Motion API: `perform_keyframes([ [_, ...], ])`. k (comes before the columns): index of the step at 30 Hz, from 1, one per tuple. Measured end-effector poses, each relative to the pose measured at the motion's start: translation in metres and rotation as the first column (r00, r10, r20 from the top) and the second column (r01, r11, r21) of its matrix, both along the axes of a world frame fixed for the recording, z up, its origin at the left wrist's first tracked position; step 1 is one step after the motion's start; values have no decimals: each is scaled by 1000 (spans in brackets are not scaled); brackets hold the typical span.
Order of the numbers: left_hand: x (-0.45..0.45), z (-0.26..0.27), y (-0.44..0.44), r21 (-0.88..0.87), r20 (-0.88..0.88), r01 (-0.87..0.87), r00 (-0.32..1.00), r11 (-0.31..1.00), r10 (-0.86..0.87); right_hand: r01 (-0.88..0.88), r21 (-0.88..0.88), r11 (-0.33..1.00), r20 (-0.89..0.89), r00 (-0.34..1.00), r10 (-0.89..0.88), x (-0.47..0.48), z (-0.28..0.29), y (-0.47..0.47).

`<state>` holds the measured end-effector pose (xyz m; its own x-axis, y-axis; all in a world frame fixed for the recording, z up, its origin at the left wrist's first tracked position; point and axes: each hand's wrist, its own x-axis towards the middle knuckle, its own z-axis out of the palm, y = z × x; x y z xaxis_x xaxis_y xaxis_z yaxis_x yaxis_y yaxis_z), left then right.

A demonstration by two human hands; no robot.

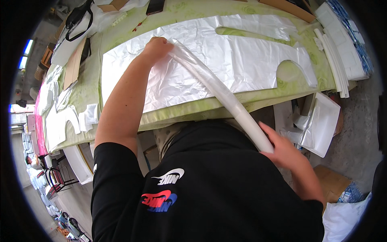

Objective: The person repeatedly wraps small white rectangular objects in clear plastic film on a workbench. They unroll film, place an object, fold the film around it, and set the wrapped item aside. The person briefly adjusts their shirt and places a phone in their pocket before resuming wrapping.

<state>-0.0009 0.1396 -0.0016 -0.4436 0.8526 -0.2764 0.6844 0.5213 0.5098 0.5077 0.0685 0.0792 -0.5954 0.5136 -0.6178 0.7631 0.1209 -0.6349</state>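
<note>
A long white roll [255, 130] slants from the table down to my right side, its upper part covered by a clear plastic sleeve [208, 80]. My left hand [158, 50] pinches the sleeve's far end above the table. Around the roll's lower end, near my waist, my right hand [282, 149] is closed, slightly blurred. Beneath my left hand, a white plastic-film apron [254, 60] lies spread and creased, with a curved cutout at its right end and a long strap along its far side.
A green patterned cloth [193, 113] covers the table. More white rolls [332, 63] lie at its right edge, beside a white stack [344, 39]. A phone [155, 6], a black bag [79, 19] and cardboard [75, 63] rest farther back. White bins [320, 125] stand below right. A person [35, 162] is far left.
</note>
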Motion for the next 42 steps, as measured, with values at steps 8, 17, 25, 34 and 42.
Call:
perform_keyframes([
  [8, 37, 16, 9, -182, -489, 208, 829, 961, -272, 389, -271, 881, 23, 917, -398, 146, -59, -68],
  [17, 66, -17, -8, 716, -291, 234, 956, 658, -23, 291, 120, 949, -76, 956, -283, 135, -53, -33],
  [25, 126, 17, -117, 55, -392, 882, 450, 468, -802, 118, 498, 859, -275, 961, 28, 2, -36, 52],
  [34, 134, 17, -120, 142, -361, 874, 483, 465, -798, -68, 761, 645, -34, 989, 144, -88, -39, 134],
  [42, 133, 12, -121, 224, -411, 871, 492, 437, -768, 0, 974, 227, -23, 995, 98, -62, -61, 135],
])
